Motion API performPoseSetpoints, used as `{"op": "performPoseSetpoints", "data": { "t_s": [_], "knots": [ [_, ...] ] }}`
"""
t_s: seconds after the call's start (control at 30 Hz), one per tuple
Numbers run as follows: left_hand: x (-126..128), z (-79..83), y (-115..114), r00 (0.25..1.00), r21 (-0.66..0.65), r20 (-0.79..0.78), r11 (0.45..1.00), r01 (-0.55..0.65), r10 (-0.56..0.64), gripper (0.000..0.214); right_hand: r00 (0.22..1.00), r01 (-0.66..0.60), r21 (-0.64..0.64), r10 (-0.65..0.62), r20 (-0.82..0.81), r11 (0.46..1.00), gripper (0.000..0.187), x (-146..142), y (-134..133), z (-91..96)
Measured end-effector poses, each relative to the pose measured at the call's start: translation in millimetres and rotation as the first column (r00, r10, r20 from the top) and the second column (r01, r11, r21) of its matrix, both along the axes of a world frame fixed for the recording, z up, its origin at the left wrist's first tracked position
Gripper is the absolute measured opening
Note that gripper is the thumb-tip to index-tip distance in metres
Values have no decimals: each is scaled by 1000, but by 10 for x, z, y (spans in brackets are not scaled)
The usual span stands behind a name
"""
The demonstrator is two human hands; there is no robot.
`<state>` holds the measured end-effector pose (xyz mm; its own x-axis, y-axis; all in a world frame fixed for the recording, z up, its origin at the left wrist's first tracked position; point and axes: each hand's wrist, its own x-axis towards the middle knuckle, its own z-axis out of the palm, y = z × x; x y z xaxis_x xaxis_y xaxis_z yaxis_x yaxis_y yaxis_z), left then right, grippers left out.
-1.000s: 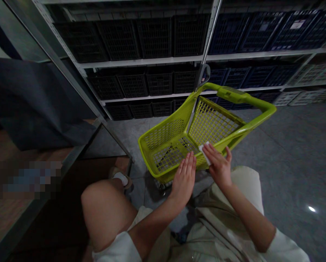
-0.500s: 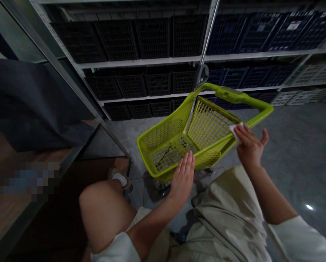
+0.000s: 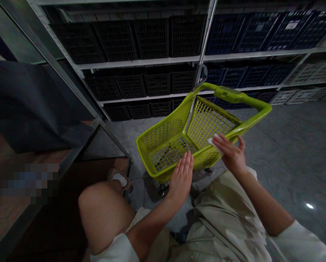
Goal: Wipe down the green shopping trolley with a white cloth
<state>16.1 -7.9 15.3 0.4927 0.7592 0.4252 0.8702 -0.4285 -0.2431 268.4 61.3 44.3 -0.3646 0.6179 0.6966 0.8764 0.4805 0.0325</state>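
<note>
A lime-green plastic wheeled shopping basket (image 3: 165, 140) with mesh walls stands in front of me, its long handle (image 3: 231, 94) at the far side. My left hand (image 3: 181, 178) lies flat and open on the basket's near rim. My right hand (image 3: 230, 153) pinches a white cloth or wipe (image 3: 215, 143) and presses it to the basket's right rim. The basket's wheels are mostly hidden beneath it.
Metal shelving (image 3: 152, 62) holds rows of black and navy crates beyond the basket, with white crates (image 3: 313, 74) at right. My bare knee (image 3: 104, 214) is at lower left, beside a metal frame (image 3: 105, 133). A dark cloth (image 3: 34, 102) hangs at left, above a wooden surface (image 3: 4, 214).
My right hand has slid back along the rim toward the basket's near corner with the white cloth, after moving outward earlier. My left hand stays in place on the rim.
</note>
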Motion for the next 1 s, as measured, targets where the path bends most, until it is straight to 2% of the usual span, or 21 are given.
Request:
{"op": "performPoseSetpoints", "data": {
  "t_s": [0.1, 0.17, 0.27, 0.4, 0.47, 0.53, 0.6, 0.67, 0.73, 0.8, 0.83, 0.9, 0.97, 1.0],
  "knots": [
    [8, -16, 1, 1000, -1, 22, 1000, 3, -3, 64, 979, 193, 102, -185, -88, 976, 50, 501, 289, 116],
    [17, -21, 4, 999, -4, 45, 1000, 6, -6, 64, 957, 267, 104, -250, -150, 958, 49, 523, 341, 113],
    [27, -13, 6, 999, 0, 44, 1000, 6, -6, 63, 950, 260, 73, -241, -199, 963, 55, 75, 161, -16],
    [27, 7, 4, 1000, 6, 25, 1000, 5, -5, 63, 982, 33, -81, -47, -183, 996, 73, -800, -304, -217],
    [21, 5, 1, 999, 2, 31, 1000, 6, -6, 64, 986, -68, -132, 47, -158, 989, 77, -1003, -434, -242],
    [11, -5, -1, 999, 1, 37, 1000, 7, -7, 65, 987, -147, -145, 135, -87, 979, 77, -915, -410, -195],
    [3, -22, 0, 999, 2, 40, 1000, 7, -7, 65, 984, -175, -137, 178, 10, 975, 71, -561, -242, -90],
    [0, -37, 6, 998, 4, 58, 1000, 7, -7, 65, 995, -82, -94, 87, 49, 992, 63, -64, 6, 42],
    [5, -46, 13, 997, 8, 77, 1000, 5, -6, 66, 996, 84, 13, -84, 1, 996, 57, 391, 240, 151],
    [15, -47, 19, 996, 12, 84, 1000, 4, -5, 66, 978, 198, 74, -193, -74, 977, 54, 631, 379, 193],
    [20, -46, 20, 997, 12, 80, 1000, 2, -3, 66, 968, 235, 82, -226, -111, 968, 54, 638, 395, 181],
    [27, -44, 22, 998, 10, 63, 1000, -5, 4, 66, 958, 251, 64, -238, -159, 966, 58, 423, 313, 98],
    [28, -47, 23, 999, 11, 43, 1000, -6, 6, 65, 969, 190, 21, -184, -165, 982, 66, -16, 110, -36],
    [26, -51, 25, 999, 14, 35, 1000, -6, 6, 65, 981, 120, -9, -120, -155, 993, 70, -270, -15, -106]
  ]
}}
